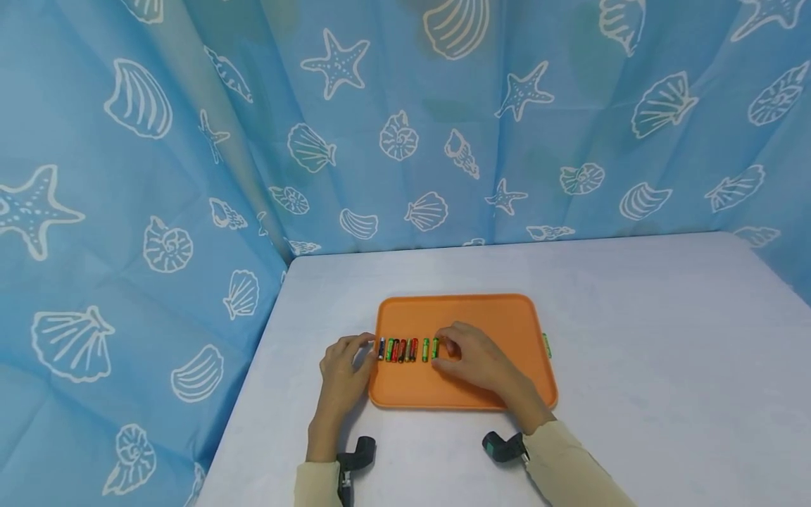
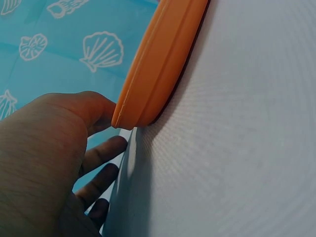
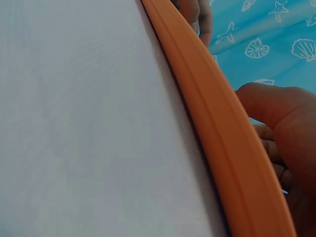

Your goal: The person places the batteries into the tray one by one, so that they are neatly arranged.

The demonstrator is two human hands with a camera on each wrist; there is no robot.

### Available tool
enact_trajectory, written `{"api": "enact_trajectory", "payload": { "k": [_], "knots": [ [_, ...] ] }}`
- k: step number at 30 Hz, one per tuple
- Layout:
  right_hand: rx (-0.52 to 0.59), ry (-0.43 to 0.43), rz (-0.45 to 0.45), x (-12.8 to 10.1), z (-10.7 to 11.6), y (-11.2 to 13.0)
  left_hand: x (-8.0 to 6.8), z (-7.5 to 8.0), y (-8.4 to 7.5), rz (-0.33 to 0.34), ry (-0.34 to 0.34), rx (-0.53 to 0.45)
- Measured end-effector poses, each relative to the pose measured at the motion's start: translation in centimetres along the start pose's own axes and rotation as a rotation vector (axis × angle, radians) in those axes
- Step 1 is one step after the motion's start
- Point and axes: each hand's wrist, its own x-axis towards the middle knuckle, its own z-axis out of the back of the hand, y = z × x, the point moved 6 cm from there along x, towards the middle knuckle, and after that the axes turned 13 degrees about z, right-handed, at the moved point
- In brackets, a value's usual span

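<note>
Head view, hands [image 1: 345, 370] flanking batteries [image 1: 405, 349], tray [image 1: 481, 317]

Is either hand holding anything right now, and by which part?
The right hand pinches the rightmost green battery at its upper end. The left hand touches the orange tray at its left rim.

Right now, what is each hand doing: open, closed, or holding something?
Left hand: fingers curled, thumb on the orange tray rim; grip cannot be told.
Right hand: fingertips at a green battery; pinch cannot be told.
</note>
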Motion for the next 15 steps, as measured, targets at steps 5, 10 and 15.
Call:
{"api": "enact_trajectory", "payload": {
  "k": [5, 10, 15],
  "knots": [
    [-0.002, 0.008, 0.008, 0.20, -0.28, -0.04, -0.03, 0.05, -0.06, 0.000, -0.001, 0.001],
    [-0.011, 0.014, 0.034, 0.40, -0.56, -0.06, -0.04, 0.08, 0.04, 0.000, 0.006, -0.002],
    [-0.023, 0.022, 0.041, 0.49, -0.65, -0.11, 0.02, -0.04, 0.19, 0.014, 0.014, -0.001]
  ]
}}
